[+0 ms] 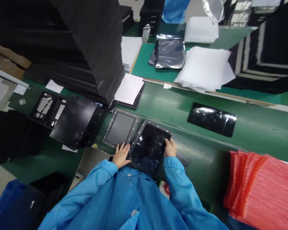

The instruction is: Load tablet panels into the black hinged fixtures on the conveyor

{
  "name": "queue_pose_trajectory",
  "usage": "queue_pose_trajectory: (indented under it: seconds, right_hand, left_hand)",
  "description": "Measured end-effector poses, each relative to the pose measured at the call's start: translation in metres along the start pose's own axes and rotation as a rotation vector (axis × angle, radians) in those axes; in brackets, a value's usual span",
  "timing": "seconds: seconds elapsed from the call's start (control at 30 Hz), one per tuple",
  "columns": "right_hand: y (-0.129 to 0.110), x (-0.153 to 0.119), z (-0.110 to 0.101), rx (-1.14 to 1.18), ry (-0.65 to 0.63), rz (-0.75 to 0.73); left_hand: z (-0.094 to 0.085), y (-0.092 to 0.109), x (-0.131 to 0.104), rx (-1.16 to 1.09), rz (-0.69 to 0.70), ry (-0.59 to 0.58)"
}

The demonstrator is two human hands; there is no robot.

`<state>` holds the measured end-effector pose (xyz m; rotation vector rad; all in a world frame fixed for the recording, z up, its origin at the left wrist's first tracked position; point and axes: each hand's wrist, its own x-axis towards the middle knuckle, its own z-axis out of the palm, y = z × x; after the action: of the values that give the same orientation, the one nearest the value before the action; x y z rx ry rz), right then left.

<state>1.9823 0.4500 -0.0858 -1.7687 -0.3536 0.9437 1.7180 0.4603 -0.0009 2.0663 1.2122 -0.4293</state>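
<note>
A glossy black screen panel (150, 147) lies over a dark frame with bright studs along its edge, close against my body. My right hand (170, 148) pinches the panel's upper right edge between thumb and fingers. Fingers spread, my left hand (121, 156) rests between the panel and a flat grey studded frame (121, 127) to its left. The left fingertips touch the grey frame's lower edge, and the thumb reaches toward the panel's near left corner. What lies under the panel is mostly hidden.
A stack of black studded plates (74, 119) stands left, below a tall black stack (93, 41). Another glossy black panel (212, 118) lies right on the green bench. Red bubble bags (266, 188) fill the near right. White sheets (205, 67) and silvery bags (170, 52) lie behind.
</note>
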Motion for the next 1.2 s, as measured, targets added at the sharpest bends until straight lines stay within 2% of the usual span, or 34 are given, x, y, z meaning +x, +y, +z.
queue_pose_trajectory:
  seconds: [0.17,0.3,0.4,0.53,0.6,0.67,0.73,0.8,0.93,1.03,1.1,1.2]
  right_hand:
    - [-0.016,0.005,0.004,-0.080,0.030,-0.050]
    - [-0.022,-0.017,-0.011,-0.400,0.114,-0.157]
    - [0.003,-0.060,-0.024,-0.578,0.133,-0.141]
    - [0.055,-0.126,-0.027,-0.477,0.135,0.019]
    - [0.073,-0.148,-0.025,-0.450,0.150,0.027]
    - [0.080,-0.156,-0.025,-0.455,0.126,0.039]
    - [0.075,-0.148,-0.027,-0.454,0.040,0.051]
    - [0.060,-0.121,-0.029,-0.455,-0.036,-0.010]
    - [0.014,-0.025,-0.030,-0.442,-0.074,-0.194]
    - [-0.012,0.035,-0.030,-0.411,-0.152,-0.250]
    - [-0.019,0.052,-0.034,-0.390,-0.214,-0.281]
    - [-0.021,0.056,-0.040,-0.403,-0.266,-0.305]
  left_hand:
    - [0.002,-0.008,-0.001,0.024,0.072,0.052]
    - [-0.002,-0.013,0.007,0.023,0.131,0.058]
    - [-0.007,-0.015,0.015,-0.011,0.160,0.046]
    - [-0.005,-0.018,0.025,-0.049,0.130,0.009]
    - [0.001,-0.019,0.026,-0.048,0.094,-0.009]
    - [0.007,-0.017,0.023,-0.033,0.056,-0.009]
    - [0.005,-0.011,0.025,-0.015,0.013,0.018]
    - [-0.006,0.002,0.039,0.000,-0.028,0.067]
    - [-0.054,0.041,0.104,0.013,-0.069,0.189]
    - [-0.081,0.060,0.144,0.012,-0.114,0.185]
    - [-0.087,0.065,0.155,0.019,-0.136,0.185]
    - [-0.090,0.070,0.160,0.044,-0.144,0.205]
